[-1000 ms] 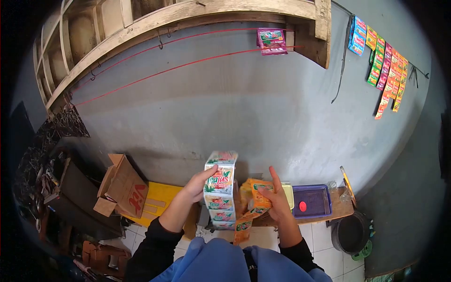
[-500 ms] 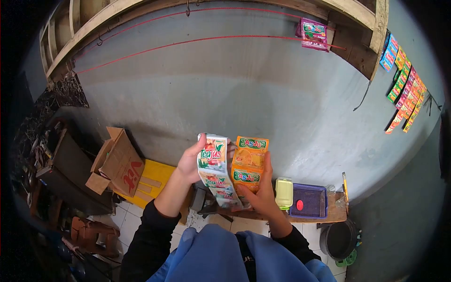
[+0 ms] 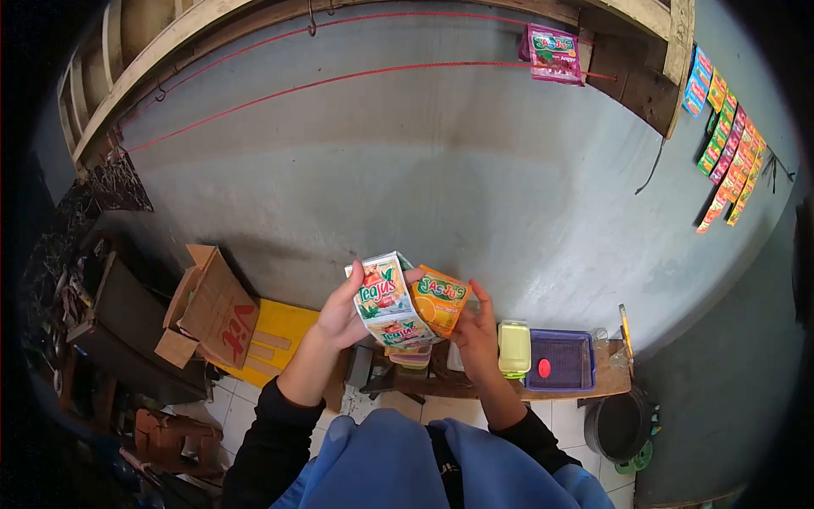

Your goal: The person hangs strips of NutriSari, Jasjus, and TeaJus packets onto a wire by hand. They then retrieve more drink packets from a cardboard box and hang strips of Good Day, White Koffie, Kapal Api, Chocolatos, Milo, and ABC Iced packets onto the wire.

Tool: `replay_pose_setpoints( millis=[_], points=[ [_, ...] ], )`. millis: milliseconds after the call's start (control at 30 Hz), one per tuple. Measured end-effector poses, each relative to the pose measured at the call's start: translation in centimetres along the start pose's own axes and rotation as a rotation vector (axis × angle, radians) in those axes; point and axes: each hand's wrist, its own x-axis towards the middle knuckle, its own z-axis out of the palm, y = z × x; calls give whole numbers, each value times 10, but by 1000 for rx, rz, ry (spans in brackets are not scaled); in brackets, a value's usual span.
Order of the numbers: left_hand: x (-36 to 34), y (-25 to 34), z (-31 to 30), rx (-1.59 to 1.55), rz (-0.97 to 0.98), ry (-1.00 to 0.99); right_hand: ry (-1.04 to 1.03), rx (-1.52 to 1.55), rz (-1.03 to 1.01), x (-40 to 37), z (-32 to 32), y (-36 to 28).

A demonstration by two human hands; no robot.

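My left hand (image 3: 339, 314) grips a strip of white Teajus sachets (image 3: 382, 291), the thumb over its upper left edge. An orange Jasjus sachet (image 3: 440, 299) lies against the strip's right side, tilted, its lower edge partly behind the white sachets. Around the orange sachet's right side are the fingers of my right hand (image 3: 480, 335). The lower parts of both strips are folded up or hidden.
Two red cords (image 3: 365, 76) cross the wall above, with a purple sachet pack (image 3: 554, 54) on them. More sachet strips (image 3: 731, 157) hang at the right. Below are an open carton (image 3: 219, 314), a green-lidded box (image 3: 514, 346), a purple tray (image 3: 560, 384) and a black bucket (image 3: 612, 427).
The orange strip has tilted and come closer to the white strip, now overlapping it. Both strips look shorter, their lower sachets no longer hanging down. The view has shifted slightly.
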Motion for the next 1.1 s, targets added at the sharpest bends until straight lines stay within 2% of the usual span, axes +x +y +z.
replay_pose_setpoints(
  millis=[67,133,200,267,333,400,467,500,567,600,667,700,767,867,933,1000,1067,1100],
  points=[
    [-1,-1,-1,23,-3,-8,9,-82,32,2,1,8],
    [-4,-1,-2,4,-10,-24,39,-298,25,9,-6,26],
    [-7,-2,-3,18,-8,-25,32,-308,24,11,-10,34],
    [-11,-3,-7,32,-33,-53,23,-318,22,13,-4,26],
    [-17,-2,-7,38,-34,-68,116,-510,26,13,-1,10],
    [-24,1,-7,0,-26,-155,137,-400,21,27,-25,24],
    [-29,4,-7,67,-59,-146,125,-502,-230,39,-33,22],
    [-31,6,-4,119,-63,-176,126,-504,-231,44,-38,19],
    [-35,7,-9,120,-65,-219,187,-617,-473,54,-33,6],
    [-36,5,-10,119,-61,-221,184,-620,-475,56,-28,-2],
    [-39,3,-8,121,-41,-81,314,-654,-526,58,-14,-19],
    [-39,-2,-10,43,-58,-48,311,-655,-528,63,-13,-20],
    [-40,-4,-13,-2,-68,-110,228,85,-346,73,-15,-19],
    [-42,-8,-13,-47,-74,-176,163,45,-290,79,-24,-17],
    [-44,-14,-14,-200,-199,-161,142,-4,-301,73,-25,-16],
    [-52,-26,-18,-180,-225,-119,122,-53,-312,71,-20,-19],
    [-58,-37,-27,-151,-390,-49,118,-168,-431,69,-8,-26],
    [-59,-37,-28,-152,-389,-49,118,-170,-430,67,2,-35]
  ],
)
